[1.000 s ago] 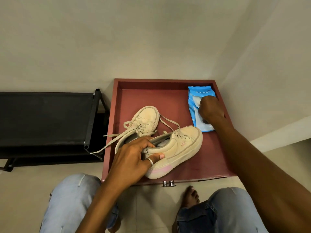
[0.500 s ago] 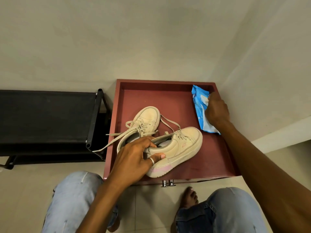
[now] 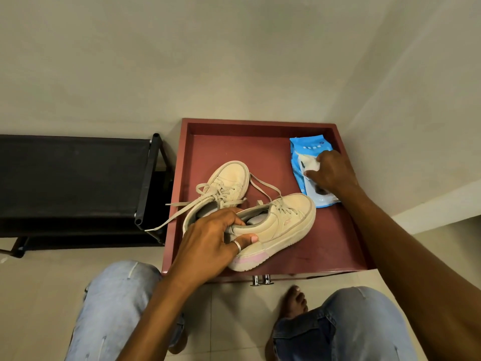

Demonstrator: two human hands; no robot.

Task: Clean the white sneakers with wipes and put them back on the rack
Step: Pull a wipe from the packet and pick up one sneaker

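The wipes pack (image 3: 307, 144), tilted earlier, now lies flat beside the right rim of the tray (image 3: 260, 123); the right hand (image 3: 331, 174) pinches one white wipe (image 3: 310, 165) at its opening. The left hand (image 3: 208, 241) grips the near sneaker (image 3: 289, 217) by its heel collar. With the far sneaker (image 3: 231, 178), two in all, it sits mid-tray, with bare tray floor behind and one rack (image 3: 73, 178) to the left.

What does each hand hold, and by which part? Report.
The left hand grips the nearer cream-white lace-up sneaker by its heel collar, fingers inside the opening. The right hand pinches a white wipe at the opening of the blue plastic pack.

Head camera looks steeply down, close over sneakers (image 3: 286, 217).
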